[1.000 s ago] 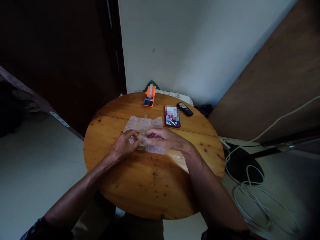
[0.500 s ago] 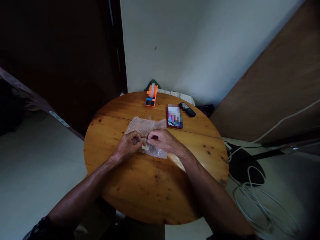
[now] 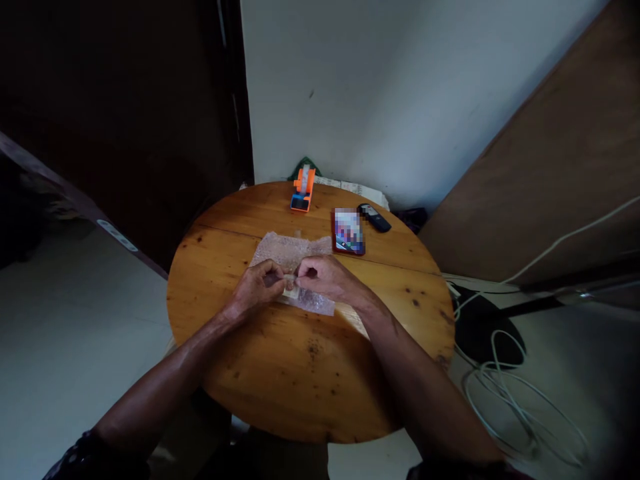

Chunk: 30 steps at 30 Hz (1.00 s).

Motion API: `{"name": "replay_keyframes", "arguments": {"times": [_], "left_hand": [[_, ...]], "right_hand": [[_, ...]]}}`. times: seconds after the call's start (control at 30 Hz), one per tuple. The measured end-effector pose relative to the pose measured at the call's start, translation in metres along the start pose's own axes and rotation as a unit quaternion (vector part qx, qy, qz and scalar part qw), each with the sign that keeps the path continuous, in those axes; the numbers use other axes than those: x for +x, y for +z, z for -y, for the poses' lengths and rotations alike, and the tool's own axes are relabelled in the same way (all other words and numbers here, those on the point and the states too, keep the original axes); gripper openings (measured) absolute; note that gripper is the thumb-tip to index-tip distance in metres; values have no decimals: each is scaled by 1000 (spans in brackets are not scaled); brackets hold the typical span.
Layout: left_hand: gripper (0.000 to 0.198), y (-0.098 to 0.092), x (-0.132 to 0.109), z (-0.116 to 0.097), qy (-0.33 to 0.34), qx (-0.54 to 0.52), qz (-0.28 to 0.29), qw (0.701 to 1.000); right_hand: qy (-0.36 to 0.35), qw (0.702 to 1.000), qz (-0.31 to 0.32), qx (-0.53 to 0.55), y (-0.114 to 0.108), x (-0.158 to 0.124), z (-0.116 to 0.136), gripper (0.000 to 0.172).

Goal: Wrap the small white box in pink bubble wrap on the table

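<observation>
A sheet of bubble wrap [image 3: 287, 252] lies in the middle of the round wooden table [image 3: 300, 373]. My left hand [image 3: 255, 288] and my right hand [image 3: 325, 277] meet over its near edge, fingers curled and pinched together. Between the fingertips sits a small pale object [image 3: 291, 291], too small to name, with the wrap folded about it. Both hands press on the wrap. Part of the sheet is hidden under my fingers.
An orange tape dispenser [image 3: 302, 191] stands at the table's far edge. A smartphone in a red case [image 3: 347, 232] and a dark remote-like handset [image 3: 375, 218] lie to its right. White cables [image 3: 505, 387] coil on the floor at right. A wall rises behind.
My right hand's fingers went from stretched over the wrap to curled in a pinch. Both hands stay at the same spot on the wrap; the view shifted slightly.
</observation>
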<state>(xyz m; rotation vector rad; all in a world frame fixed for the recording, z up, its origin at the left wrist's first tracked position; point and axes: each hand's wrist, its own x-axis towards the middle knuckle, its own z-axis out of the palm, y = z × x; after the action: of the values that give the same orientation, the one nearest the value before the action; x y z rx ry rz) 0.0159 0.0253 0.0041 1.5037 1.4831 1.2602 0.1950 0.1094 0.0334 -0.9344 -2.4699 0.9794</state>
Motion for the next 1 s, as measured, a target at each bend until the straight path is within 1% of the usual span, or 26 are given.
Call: {"name": "replay_keyframes", "arguments": {"times": [0.13,0.27,0.4,0.57,0.67,0.8,0.9,1.0], "left_hand": [[14,-2,2,-1,4,16,-2,1000],[14,-3,3,-1,-3,30,-8,1000],[12,-4,2,-3,-5,43,0,999],[13,-5,4,-2,2,58,2,998],[13,-8,6,-2,18,77,12,997],[18,-11,6,-6,40,101,37,993],[22,-11,5,-11,37,118,46,991],[24,-10,6,-15,21,137,49,989]], "right_hand": [[0,1000,4,29,-1,0,0,5],[-18,997,20,67,-2,1,0,7],[-31,997,25,71,-3,2,-1,8],[-23,996,28,75,-3,4,-4,8],[-19,996,25,79,-2,5,-4,8],[-30,996,28,82,-1,6,-6,8],[-43,994,15,100,4,10,-13,6],[-49,990,16,133,8,16,-20,8]]}}
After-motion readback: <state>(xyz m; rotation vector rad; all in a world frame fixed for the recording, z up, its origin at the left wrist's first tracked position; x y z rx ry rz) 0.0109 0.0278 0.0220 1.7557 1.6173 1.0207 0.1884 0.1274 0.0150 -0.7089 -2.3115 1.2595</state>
